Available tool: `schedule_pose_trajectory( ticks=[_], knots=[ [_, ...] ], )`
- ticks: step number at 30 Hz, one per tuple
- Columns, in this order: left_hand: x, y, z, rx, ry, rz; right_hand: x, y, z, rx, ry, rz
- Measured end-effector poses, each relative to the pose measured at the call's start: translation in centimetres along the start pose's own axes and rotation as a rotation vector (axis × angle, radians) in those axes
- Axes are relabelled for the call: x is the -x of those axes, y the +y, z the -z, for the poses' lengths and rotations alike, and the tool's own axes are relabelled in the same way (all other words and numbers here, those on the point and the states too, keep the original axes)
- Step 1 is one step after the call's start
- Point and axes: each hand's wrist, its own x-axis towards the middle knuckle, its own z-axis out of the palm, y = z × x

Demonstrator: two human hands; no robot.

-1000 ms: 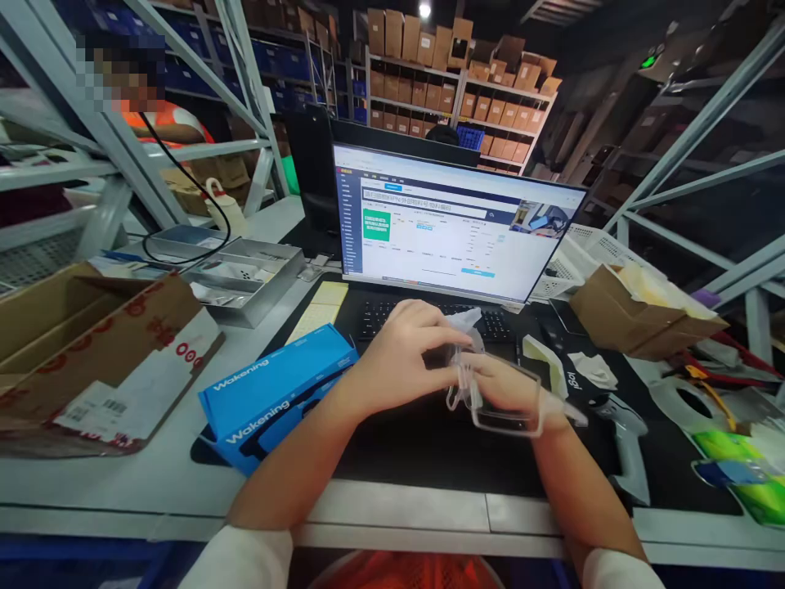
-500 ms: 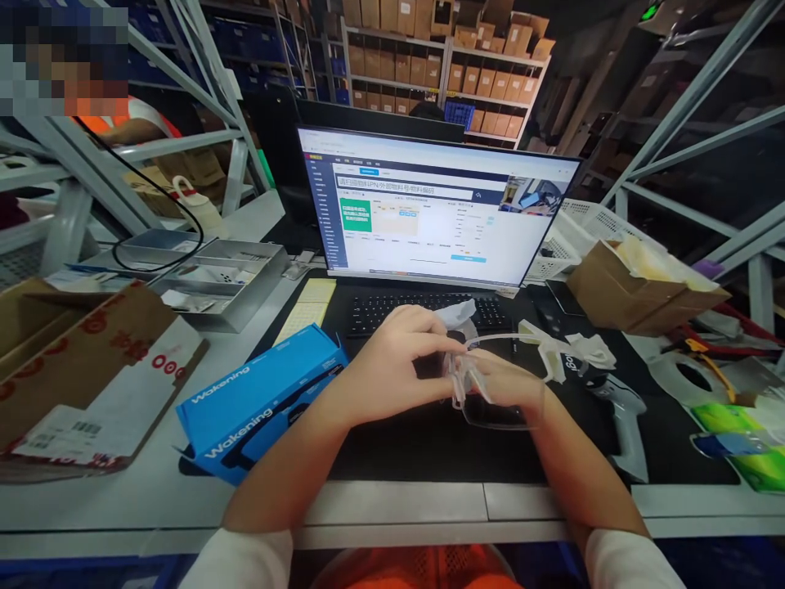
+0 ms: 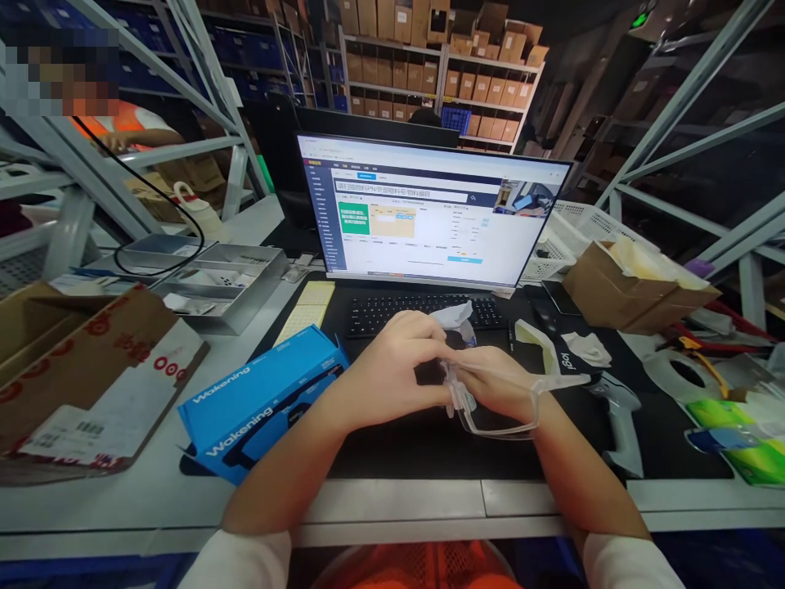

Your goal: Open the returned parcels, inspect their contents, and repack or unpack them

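Clear plastic safety glasses (image 3: 500, 429) are in front of me, one temple sticking out to the right across my right wrist. My left hand (image 3: 410, 360) is closed, its thumb and fingers pinching the glasses near the middle. My right hand (image 3: 494, 376) is closed too and meets the left at the glasses; its fingertips are partly hidden. Just beyond the fingers, a crumpled translucent plastic wrapper (image 3: 452, 316) lies over the black keyboard (image 3: 368, 315). Left of my forearm lies a blue "Wakening" box (image 3: 263, 401), its near end flap open.
A monitor (image 3: 429, 213) stands behind the keyboard. To the right are a handheld scanner (image 3: 622, 425), white scraps (image 3: 587, 349) and a carton (image 3: 638, 294). An open cardboard box (image 3: 110, 384) and a metal tray (image 3: 239, 294) are left. A person in an orange vest (image 3: 138, 123) works beyond the frame.
The glasses have turned in my hands: the temple that curved up over my right hand now points out to the right. Both hands stay nearly in place.
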Motion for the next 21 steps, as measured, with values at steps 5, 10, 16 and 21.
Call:
schedule_pose_trajectory(
  ticks=[5,10,16,21],
  knots=[
    [0.1,0.4,0.1,0.027,-0.049,-0.035,0.8,-0.9,0.3,0.088,0.039,0.018],
    [0.0,0.8,0.1,0.088,-0.109,-0.131,2.2,-1.7,0.9,0.016,0.123,-0.087],
    [-0.4,0.9,-0.3,0.097,-0.137,-0.203,2.8,-1.6,1.5,-0.023,0.084,-0.05],
    [-0.6,1.1,-0.7,0.09,-0.16,-0.207,2.8,-1.2,1.7,-0.045,0.055,-0.027]
  ],
)
